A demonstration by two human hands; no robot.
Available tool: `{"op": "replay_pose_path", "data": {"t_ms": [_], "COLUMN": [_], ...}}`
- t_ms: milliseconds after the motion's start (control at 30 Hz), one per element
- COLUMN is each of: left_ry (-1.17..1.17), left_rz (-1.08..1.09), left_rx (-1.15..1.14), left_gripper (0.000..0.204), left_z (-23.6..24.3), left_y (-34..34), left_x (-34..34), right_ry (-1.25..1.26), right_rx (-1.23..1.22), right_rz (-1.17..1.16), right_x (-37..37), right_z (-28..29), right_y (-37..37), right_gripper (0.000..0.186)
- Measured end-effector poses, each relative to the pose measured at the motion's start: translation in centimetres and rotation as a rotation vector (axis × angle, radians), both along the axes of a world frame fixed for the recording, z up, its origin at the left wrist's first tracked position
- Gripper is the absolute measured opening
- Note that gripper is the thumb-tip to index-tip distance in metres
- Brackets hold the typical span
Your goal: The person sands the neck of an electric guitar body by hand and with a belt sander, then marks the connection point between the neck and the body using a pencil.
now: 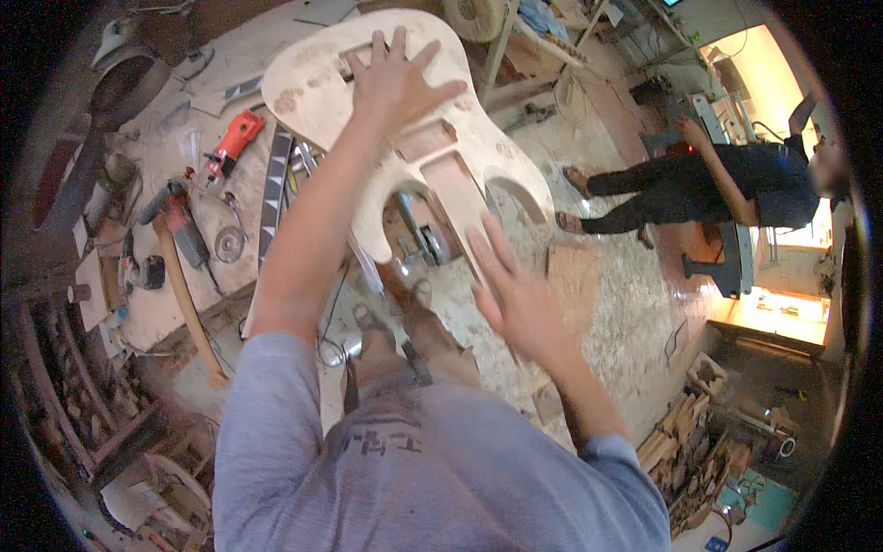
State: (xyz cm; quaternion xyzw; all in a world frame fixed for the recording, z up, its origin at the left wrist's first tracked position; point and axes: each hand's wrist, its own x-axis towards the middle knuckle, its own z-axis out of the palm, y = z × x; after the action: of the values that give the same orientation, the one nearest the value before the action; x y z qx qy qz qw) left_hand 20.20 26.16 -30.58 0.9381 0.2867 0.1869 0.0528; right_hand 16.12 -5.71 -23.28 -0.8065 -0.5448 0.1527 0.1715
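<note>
A pale, unfinished electric guitar body (317,51) with routed cavities and two cutaways is tilted in front of me. My left hand (395,83) lies on its upper part with the fingers spread wide, beside a small rectangular cavity. A longer recess (451,179) runs down the middle of the wood between the cutaways. My right hand (520,304) is at the lower end of this recess, with fingers stretched along the wood and the thumb apart. It is slightly blurred, and what lies beneath its palm is hidden.
On the workbench (152,317) to my left lie a red power tool (237,138), a dark grinder-like tool (187,235) and a wooden handle (184,294). Another person (699,189) stands at the right near a machine. Wood offcuts (685,423) are piled lower right; a brown board (572,285) lies on the floor.
</note>
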Motion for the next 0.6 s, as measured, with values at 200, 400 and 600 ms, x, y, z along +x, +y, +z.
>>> {"op": "replay_pose_path", "data": {"t_ms": [200,400,600], "left_ry": [-0.003,-0.03,-0.056], "left_rz": [0.005,0.011,-0.017], "left_rx": [-0.004,0.02,0.0], "left_gripper": [0.089,0.088,0.089], "left_z": [0.5,0.7,-0.6], "left_y": [0.6,0.7,0.5], "left_x": [0.3,0.6,0.2], "right_ry": [0.007,0.035,0.015], "right_rx": [-0.011,-0.058,-0.163], "right_rz": [0.008,-0.045,-0.058], "right_x": [0.8,-0.6,-1.8], "right_z": [0.6,-0.2,0.4], "right_y": [2.7,-2.6,-0.5], "right_gripper": [0.071,0.068,0.072]}}
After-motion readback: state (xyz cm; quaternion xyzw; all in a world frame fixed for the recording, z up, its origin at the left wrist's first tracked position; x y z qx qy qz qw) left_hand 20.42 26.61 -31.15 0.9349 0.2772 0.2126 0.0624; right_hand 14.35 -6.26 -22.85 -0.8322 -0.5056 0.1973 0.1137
